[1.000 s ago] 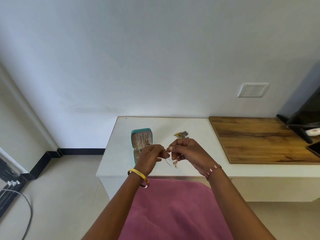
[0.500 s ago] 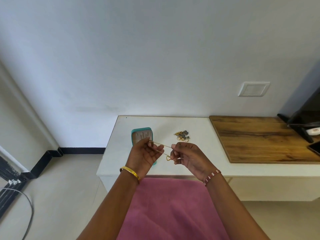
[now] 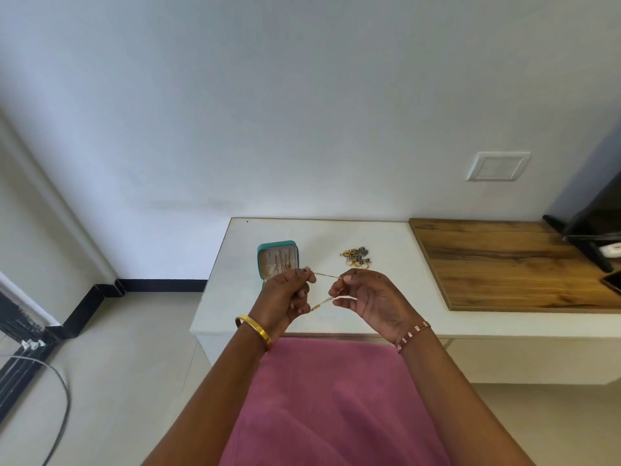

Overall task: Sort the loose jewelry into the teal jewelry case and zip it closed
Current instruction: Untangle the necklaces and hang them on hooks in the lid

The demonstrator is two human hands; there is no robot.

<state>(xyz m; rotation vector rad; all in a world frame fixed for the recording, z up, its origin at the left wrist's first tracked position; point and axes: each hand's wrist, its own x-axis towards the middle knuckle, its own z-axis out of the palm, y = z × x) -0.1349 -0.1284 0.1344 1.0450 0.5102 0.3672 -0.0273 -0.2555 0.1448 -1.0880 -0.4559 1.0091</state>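
You hold a thin gold chain (image 3: 324, 274) stretched sideways between both hands, your left hand (image 3: 284, 299) and right hand (image 3: 368, 299) each pinching one end. The open teal jewelry case (image 3: 277, 260) stands on the white table (image 3: 235, 297) just behind your left hand, which is nearer to it. The loose jewelry pile (image 3: 357, 256) lies right of the case, beyond your right hand.

Fine metal chain (image 3: 324, 274); matt white tabletop (image 3: 386, 237); grained wood board (image 3: 504, 260).
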